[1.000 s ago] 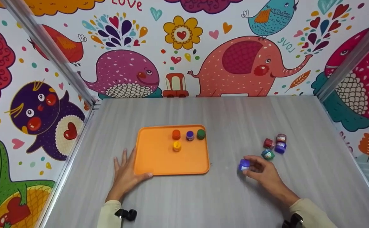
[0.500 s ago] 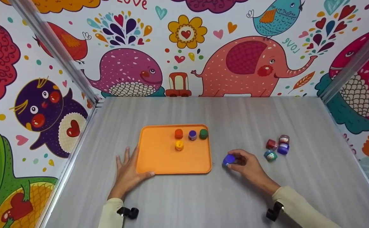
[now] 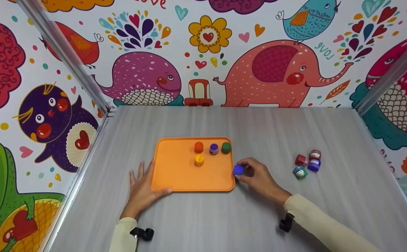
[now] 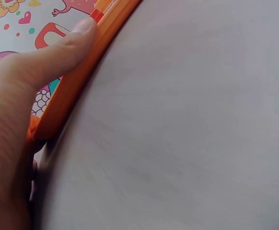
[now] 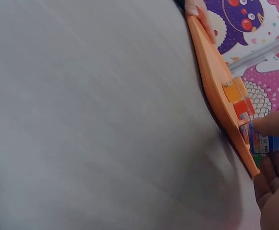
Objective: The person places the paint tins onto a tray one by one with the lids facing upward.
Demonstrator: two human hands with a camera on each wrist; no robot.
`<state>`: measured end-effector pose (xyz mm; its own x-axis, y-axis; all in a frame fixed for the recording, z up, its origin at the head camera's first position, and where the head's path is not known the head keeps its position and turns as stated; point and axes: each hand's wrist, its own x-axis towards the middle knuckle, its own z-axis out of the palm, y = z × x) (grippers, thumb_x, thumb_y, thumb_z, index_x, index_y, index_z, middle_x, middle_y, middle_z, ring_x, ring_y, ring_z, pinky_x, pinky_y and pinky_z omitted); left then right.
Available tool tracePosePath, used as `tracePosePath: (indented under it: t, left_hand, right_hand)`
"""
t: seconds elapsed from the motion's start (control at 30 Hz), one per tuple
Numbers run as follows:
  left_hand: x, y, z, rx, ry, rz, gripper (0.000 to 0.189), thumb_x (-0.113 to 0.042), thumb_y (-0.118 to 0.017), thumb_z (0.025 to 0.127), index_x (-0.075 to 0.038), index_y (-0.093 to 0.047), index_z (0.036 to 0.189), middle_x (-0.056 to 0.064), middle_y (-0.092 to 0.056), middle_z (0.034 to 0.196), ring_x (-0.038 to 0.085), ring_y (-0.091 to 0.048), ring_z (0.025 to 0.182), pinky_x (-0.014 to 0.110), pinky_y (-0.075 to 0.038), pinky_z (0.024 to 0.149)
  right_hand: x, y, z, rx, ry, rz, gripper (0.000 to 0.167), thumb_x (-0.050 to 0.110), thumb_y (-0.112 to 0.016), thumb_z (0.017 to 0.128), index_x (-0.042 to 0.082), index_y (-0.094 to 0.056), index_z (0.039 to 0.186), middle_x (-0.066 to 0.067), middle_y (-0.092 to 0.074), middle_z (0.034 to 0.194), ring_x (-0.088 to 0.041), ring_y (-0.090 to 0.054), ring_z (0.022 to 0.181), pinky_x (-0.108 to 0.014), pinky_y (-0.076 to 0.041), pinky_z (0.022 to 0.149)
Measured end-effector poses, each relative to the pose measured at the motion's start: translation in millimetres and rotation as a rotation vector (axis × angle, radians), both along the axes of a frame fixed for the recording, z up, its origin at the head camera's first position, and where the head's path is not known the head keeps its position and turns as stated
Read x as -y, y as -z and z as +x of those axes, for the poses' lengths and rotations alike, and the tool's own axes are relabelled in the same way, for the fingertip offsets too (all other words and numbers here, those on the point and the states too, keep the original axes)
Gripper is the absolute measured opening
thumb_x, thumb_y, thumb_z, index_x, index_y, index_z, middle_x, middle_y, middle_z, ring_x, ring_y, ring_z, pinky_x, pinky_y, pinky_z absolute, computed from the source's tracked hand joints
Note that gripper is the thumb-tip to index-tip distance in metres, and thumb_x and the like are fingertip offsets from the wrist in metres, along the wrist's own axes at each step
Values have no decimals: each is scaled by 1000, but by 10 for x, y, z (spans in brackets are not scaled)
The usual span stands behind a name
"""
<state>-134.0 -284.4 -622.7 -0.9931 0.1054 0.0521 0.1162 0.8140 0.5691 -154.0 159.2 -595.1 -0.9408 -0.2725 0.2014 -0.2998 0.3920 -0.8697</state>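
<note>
In the head view my right hand (image 3: 259, 177) pinches a small paint jar with a blue lid (image 3: 238, 170) between thumb and fingers. That jar is at the right rim of the orange tray (image 3: 179, 175); the right wrist view shows its printed label (image 5: 261, 142). My left hand (image 3: 144, 190) rests against the tray's near left corner. Its thumb (image 4: 65, 52) lies along the near rim, and its other fingers stretch out straight by the left side. On the tray stand a red jar (image 3: 198, 147), a purple jar (image 3: 214, 148), a green jar (image 3: 226, 147) and a yellow jar (image 3: 199, 160).
Right of the tray, a loose cluster lies on the grey table (image 3: 196, 217): a dark red jar (image 3: 301, 160), a teal-green jar (image 3: 299, 172), a brownish jar (image 3: 315, 155) and a blue jar (image 3: 314, 165). Printed walls (image 3: 203, 52) close off the back and sides.
My right hand has carried the blue-lidded jar leftward, from near the cluster to the tray's right rim. My left hand stays at the tray corner. The head view has shifted slightly.
</note>
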Motion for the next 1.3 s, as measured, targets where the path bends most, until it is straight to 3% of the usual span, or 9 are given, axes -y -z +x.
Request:
tracePosePath:
  t: [0.43, 0.87, 1.1, 1.3]
  left_hand:
    - [-12, -1, -13, -9, 13, 17, 138, -72, -89, 75, -6, -22, 176, 25, -23, 179, 48, -3, 169, 69, 16, 129]
    - [-26, -5, -41, -24, 17, 17, 138, -73, -89, 75, -6, -22, 176, 21, -27, 179, 48, -4, 169, 69, 16, 129]
    - [-3, 4, -14, -17, 11, 16, 140, -74, -89, 74, -7, -22, 176, 23, -25, 179, 48, -4, 169, 69, 16, 129]
    - [14, 11, 3, -26, 9, 23, 139, -73, -90, 73, -7, -23, 176, 27, -25, 178, 49, -4, 169, 69, 15, 129]
  right_hand:
    - [262, 41, -194, 0, -34, 14, 37, 10, -90, 93, 11, -74, 126, -3, -67, 118, -25, -62, 103, -36, -56, 89]
    - [526, 85, -331, -92, 12, 68, 36, 5, -88, 94, 7, -74, 127, -3, -70, 121, -24, -59, 116, -42, -54, 104]
    - [662, 103, -364, -155, -8, 72, 38, 3, -87, 94, 5, -71, 129, -6, -69, 123, -26, -58, 116, -40, -54, 104]
    - [762, 100, -401, -159, -14, 108, 39, 5, -88, 95, 4, -73, 130, -7, -71, 125, -26, -58, 117, -41, -55, 104]
